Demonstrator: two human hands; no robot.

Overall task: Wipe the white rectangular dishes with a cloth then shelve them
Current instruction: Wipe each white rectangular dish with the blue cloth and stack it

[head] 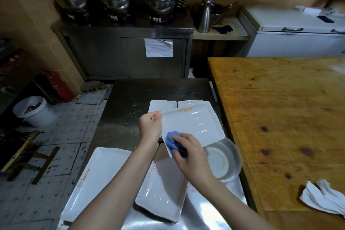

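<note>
Holding the white dish (194, 123) tilted above the bench (130, 95), toward its right edge, with the left hand (150, 127) pinching one short rim. Pressing the blue cloth (172, 139), bunched in the right hand (190, 153), into the near corner. Could slip from so thin a pinch under hard rubbing — then strike the clear bowl (229, 164) or the dishes (164, 188) at the near edge.

3 lidded steel pots (115, 1) sit on the far cabinet (104, 56). A white bucket (40, 115) stands left on the floor (61, 155); crumpled white sheets (323, 200) lie on the right wooden counter (280, 108).
</note>
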